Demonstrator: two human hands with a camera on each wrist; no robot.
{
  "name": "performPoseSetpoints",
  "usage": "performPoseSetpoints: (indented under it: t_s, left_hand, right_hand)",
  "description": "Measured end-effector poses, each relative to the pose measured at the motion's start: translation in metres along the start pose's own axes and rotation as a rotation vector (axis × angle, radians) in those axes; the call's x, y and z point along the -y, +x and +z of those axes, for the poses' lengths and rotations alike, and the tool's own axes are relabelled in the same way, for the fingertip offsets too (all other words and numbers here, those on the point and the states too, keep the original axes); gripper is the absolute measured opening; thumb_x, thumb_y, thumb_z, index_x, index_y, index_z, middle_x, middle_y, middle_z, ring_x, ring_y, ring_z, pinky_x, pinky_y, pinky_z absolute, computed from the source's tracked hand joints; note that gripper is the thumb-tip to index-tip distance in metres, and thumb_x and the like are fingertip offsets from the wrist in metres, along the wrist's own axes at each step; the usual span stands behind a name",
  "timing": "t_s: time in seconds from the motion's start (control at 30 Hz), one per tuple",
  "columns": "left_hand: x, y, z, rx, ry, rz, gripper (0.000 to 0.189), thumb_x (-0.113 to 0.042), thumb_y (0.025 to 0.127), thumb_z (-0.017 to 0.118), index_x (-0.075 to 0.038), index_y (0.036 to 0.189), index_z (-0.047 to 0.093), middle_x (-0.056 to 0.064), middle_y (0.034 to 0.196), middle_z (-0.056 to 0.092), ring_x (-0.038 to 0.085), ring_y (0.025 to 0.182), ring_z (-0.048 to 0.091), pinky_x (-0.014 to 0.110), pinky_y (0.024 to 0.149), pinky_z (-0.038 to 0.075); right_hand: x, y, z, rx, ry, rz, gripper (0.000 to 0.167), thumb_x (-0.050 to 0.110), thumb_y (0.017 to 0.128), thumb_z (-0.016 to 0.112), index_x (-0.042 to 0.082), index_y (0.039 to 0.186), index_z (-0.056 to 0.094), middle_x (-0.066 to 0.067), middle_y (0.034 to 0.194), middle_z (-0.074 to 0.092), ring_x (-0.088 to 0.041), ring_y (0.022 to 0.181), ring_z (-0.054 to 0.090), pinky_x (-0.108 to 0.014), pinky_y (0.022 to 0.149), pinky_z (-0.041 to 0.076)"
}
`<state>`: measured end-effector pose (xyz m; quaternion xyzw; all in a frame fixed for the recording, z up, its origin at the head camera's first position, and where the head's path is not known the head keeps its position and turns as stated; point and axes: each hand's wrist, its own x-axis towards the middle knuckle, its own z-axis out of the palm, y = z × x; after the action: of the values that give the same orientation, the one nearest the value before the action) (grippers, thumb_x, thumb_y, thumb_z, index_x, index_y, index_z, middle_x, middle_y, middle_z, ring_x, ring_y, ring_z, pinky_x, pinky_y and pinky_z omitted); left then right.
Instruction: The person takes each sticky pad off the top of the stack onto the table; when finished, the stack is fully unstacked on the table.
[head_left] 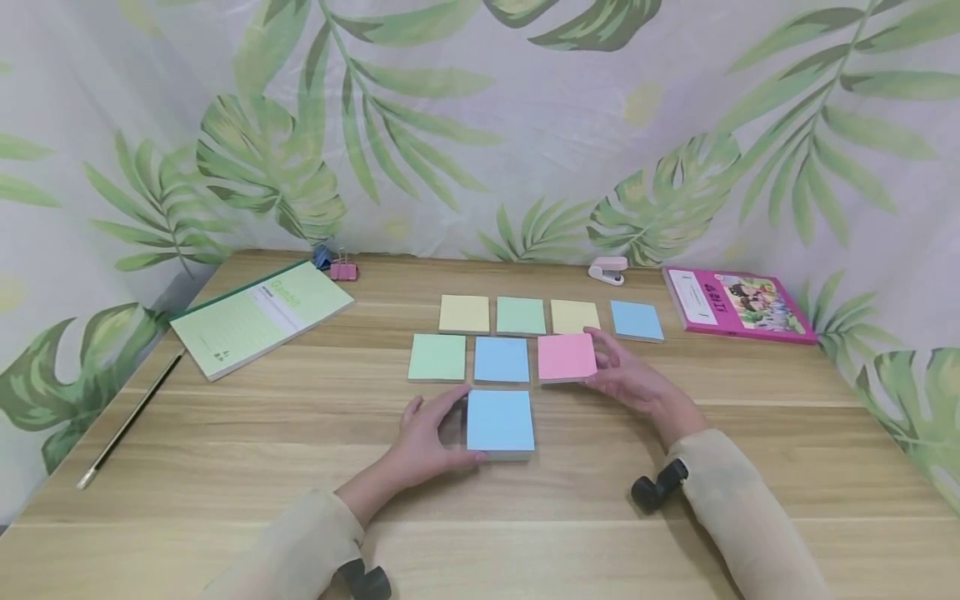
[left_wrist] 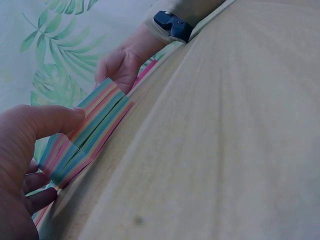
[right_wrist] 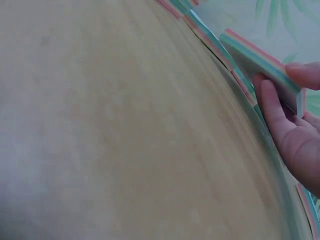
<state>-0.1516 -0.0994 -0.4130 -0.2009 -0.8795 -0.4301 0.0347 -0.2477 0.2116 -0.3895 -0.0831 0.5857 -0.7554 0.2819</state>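
My left hand (head_left: 422,443) grips a stack of sticky note pads (head_left: 500,421), blue on top, thumb at the near edge and fingers at the far corner. Striped layers of that stack (left_wrist: 102,125) show in the left wrist view, with a seam between pads. My right hand (head_left: 636,382) pinches a pink-topped sticky note pad (head_left: 566,357) by its right side. In the right wrist view this pad (right_wrist: 265,62) is tilted and off the table, fingers beneath it. Left of it lie a blue pad (head_left: 501,360) and a green pad (head_left: 437,357).
Behind is a row of pads: yellow (head_left: 463,314), green (head_left: 521,316), another yellow (head_left: 574,314) and blue (head_left: 637,320). A green notebook (head_left: 262,317) and pencil (head_left: 131,419) lie left. Binder clips (head_left: 343,271), a stapler (head_left: 608,269) and a pink book (head_left: 738,304) are at the back.
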Motion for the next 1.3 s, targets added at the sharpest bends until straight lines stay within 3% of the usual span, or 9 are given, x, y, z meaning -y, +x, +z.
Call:
performPoseSetpoints:
  t_s: [0.3, 0.5, 0.7, 0.83, 1.07, 1.3]
  left_hand:
    - [-0.001, 0.0, -0.001, 0.008, -0.009, -0.002, 0.086, -0.037, 0.058, 0.077, -0.007, 0.129, 0.039, 0.006, 0.127, 0.043, 0.019, 0.116, 0.037, 0.047, 0.099, 0.0]
    - [-0.001, 0.001, 0.0, 0.014, -0.016, -0.004, 0.086, -0.036, 0.058, 0.077, -0.007, 0.129, 0.039, 0.007, 0.127, 0.043, 0.02, 0.116, 0.037, 0.047, 0.099, 0.0]
    - [-0.002, 0.0, -0.001, 0.02, -0.019, -0.008, 0.086, -0.036, 0.058, 0.077, -0.006, 0.129, 0.038, 0.007, 0.128, 0.042, 0.021, 0.116, 0.036, 0.047, 0.099, -0.001]
    - [-0.001, 0.001, -0.001, 0.016, -0.008, -0.003, 0.085, -0.036, 0.058, 0.077, -0.006, 0.128, 0.039, 0.008, 0.127, 0.043, 0.02, 0.116, 0.036, 0.047, 0.099, 0.0]
    - [-0.001, 0.001, -0.001, -0.003, 0.044, 0.0, 0.087, -0.037, 0.056, 0.077, -0.007, 0.128, 0.04, 0.007, 0.124, 0.045, 0.024, 0.115, 0.035, 0.049, 0.098, 0.001]
    - [0.0, 0.0, -0.001, 0.019, 0.149, -0.016, 0.089, -0.043, 0.055, 0.076, -0.011, 0.129, 0.039, 0.004, 0.125, 0.044, 0.032, 0.121, 0.023, 0.055, 0.095, 0.0]
  right_hand:
    - [-0.001, 0.0, -0.006, -0.012, -0.061, 0.038, 0.088, -0.018, 0.075, 0.047, 0.019, 0.139, 0.0, -0.024, 0.138, 0.005, -0.029, 0.106, 0.044, -0.034, 0.086, 0.041]
    - [0.005, -0.013, -0.017, -0.015, -0.136, 0.029, 0.079, -0.011, 0.08, 0.048, 0.01, 0.139, -0.001, -0.033, 0.132, 0.014, -0.033, 0.108, 0.043, -0.039, 0.09, 0.036]
    - [0.014, -0.026, -0.019, -0.002, -0.305, -0.039, 0.074, -0.002, 0.081, 0.053, 0.001, 0.136, 0.005, -0.033, 0.128, 0.024, -0.038, 0.11, 0.038, -0.046, 0.091, 0.032]
    - [0.018, -0.03, 0.003, 0.035, -0.377, -0.066, 0.071, 0.002, 0.081, 0.056, 0.003, 0.137, 0.011, -0.029, 0.128, 0.03, -0.039, 0.112, 0.037, -0.045, 0.092, 0.032]
    - [-0.005, -0.021, 0.053, 0.256, -0.48, -0.14, 0.075, 0.005, 0.077, 0.062, -0.004, 0.134, 0.013, -0.032, 0.122, 0.034, -0.044, 0.107, 0.038, -0.039, 0.086, 0.041]
    - [-0.023, -0.014, 0.076, 0.199, -0.717, -0.105, 0.078, 0.018, 0.071, 0.071, 0.006, 0.134, 0.025, -0.015, 0.12, 0.04, -0.029, 0.108, 0.04, -0.039, 0.088, 0.038]
